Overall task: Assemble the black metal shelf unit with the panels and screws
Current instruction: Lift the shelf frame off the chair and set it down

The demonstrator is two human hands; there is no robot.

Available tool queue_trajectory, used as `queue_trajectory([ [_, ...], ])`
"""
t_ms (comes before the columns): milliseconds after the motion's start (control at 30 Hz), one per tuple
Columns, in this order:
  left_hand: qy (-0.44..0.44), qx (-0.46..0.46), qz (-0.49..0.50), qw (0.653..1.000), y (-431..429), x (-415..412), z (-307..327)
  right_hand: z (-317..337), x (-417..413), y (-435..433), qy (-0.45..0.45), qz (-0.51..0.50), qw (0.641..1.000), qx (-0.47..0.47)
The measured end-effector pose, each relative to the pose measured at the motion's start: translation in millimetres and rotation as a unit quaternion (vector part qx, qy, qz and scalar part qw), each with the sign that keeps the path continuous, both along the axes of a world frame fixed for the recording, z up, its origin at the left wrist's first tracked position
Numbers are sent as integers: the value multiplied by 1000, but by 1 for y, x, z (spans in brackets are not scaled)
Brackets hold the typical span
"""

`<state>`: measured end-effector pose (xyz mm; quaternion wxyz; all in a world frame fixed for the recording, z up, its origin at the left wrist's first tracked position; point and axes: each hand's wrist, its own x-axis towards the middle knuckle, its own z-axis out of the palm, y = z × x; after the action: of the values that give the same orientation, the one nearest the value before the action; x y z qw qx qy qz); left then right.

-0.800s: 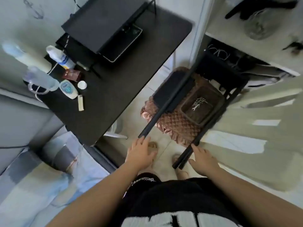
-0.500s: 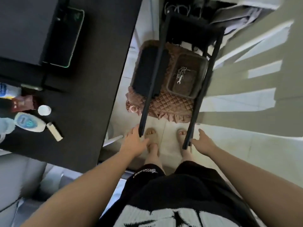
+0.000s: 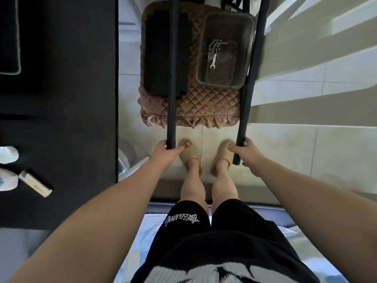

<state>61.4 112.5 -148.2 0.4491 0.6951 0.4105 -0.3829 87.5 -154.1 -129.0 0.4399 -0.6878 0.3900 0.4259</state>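
Two black metal legs of the shelf frame run from the top of the view down toward me. My left hand point(image 3: 164, 152) grips the near end of the left leg point(image 3: 172, 78). My right hand point(image 3: 244, 152) grips the near end of the right leg point(image 3: 250, 86). Below the frame, a black panel point(image 3: 157, 54) lies on a brown quilted cushion point(image 3: 204, 105). Beside it on the cushion stands a clear plastic tray point(image 3: 242, 72) holding screws and a small wrench point(image 3: 213, 61). The frame's far end is cut off at the top edge.
A black desk point(image 3: 67, 103) fills the left side, with a white lighter-like stick point(image 3: 35, 183) and white containers at its left edge. My feet in beige slippers point(image 3: 188, 155) stand on pale floor tiles between the legs. Pale slatted surfaces lie to the right.
The view swung so the frame now points straight away from me. Both hands went from resting near the leg ends to gripping them, and the frame has come closer.
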Motion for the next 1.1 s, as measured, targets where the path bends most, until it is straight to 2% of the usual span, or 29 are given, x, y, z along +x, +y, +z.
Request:
queue_trajectory([
  [133, -5, 1, 13, 1000, -5, 8, 15, 11, 8, -9, -26, -60, 998, -24],
  [300, -9, -79, 91, 993, -17, 30, 54, 52, 26, -18, -56, -120, 991, 24],
  [500, -91, -25, 137, 986, -25, 58, 93, 102, 47, -12, -111, -182, 974, 72],
  [733, -112, -9, 152, 982, -31, 47, 139, 154, 33, 1, -164, -173, 969, 63],
  [1100, -255, -59, 118, 958, -36, 13, 242, 250, -7, 23, -281, -188, 939, 67],
])
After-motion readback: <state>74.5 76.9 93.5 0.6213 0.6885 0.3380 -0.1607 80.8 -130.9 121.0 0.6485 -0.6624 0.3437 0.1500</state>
